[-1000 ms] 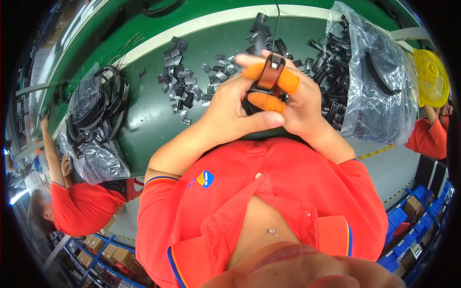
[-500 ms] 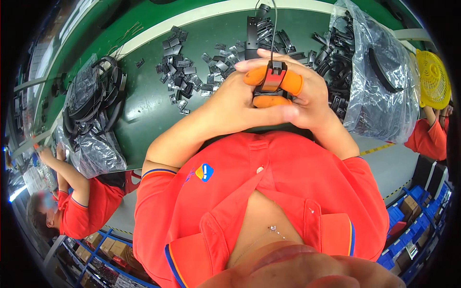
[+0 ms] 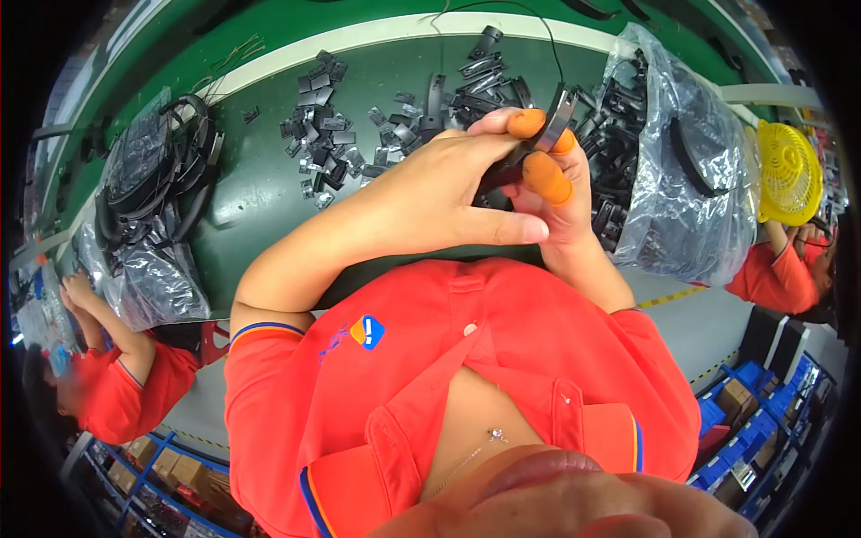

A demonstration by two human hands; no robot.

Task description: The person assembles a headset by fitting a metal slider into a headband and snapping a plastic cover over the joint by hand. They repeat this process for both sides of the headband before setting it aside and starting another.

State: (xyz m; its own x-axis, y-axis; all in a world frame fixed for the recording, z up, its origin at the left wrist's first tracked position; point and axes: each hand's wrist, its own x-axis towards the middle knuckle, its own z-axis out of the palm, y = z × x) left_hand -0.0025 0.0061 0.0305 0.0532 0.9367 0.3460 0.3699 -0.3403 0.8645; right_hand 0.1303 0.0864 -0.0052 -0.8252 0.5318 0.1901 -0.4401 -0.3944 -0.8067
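Observation:
A black, curved, glossy headset part (image 3: 560, 119) with a thin cable sits between my two hands above the near side of the green table. My right hand (image 3: 574, 224), with orange finger cots (image 3: 547, 177) on several fingers, pinches it from the right. My left hand (image 3: 448, 184) curls around its lower left end, the thumb stretched out below. Much of the part is hidden behind my fingers. Just beyond the hands lie small black plastic pieces (image 3: 344, 137) and longer black pieces (image 3: 434, 106).
At left, a clear plastic bag (image 3: 184, 291) lies under black headbands (image 3: 211, 152). A large clear bag (image 3: 691, 224) of black curved parts stands at right, near a yellow fan (image 3: 789, 175). Co-workers in red (image 3: 139, 390) sit on both sides. The green tabletop (image 3: 260, 184) has a pale far rim.
The part has turned and tilted to the right in my hands. My left thumb has come away from the right hand, and the cable has swung right.

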